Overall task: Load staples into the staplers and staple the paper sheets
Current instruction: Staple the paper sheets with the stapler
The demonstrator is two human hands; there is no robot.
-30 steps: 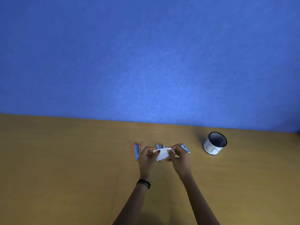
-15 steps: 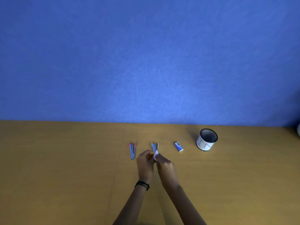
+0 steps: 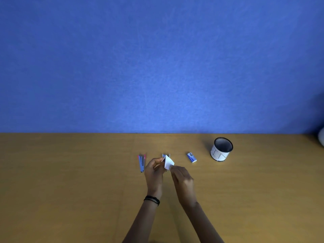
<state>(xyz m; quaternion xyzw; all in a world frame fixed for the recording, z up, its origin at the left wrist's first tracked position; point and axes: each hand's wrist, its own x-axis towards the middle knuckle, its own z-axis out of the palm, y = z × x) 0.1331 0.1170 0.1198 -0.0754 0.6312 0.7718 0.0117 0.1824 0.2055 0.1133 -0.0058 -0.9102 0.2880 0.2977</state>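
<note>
A small folded white paper (image 3: 168, 162) is pinched between my left hand (image 3: 154, 171) and my right hand (image 3: 182, 178), held just above the wooden table (image 3: 70, 190). An opened stapler with pink ends (image 3: 141, 163) lies flat to the left of my left hand. A second stapler (image 3: 164, 155) lies behind the paper, mostly hidden by it. A small blue and white staple box (image 3: 191, 157) rests on the table to the right of my hands.
A white cup with a dark mesh inside and drawn lines (image 3: 222, 149) stands at the right. A blue wall (image 3: 157, 67) rises behind the table's far edge. A pale object (image 3: 321, 137) shows at the right border.
The paper was stretched wide between both hands, then folded small. Now it stands up as a folded piece between the fingertips. The view has shifted, so the staple box is uncovered.
</note>
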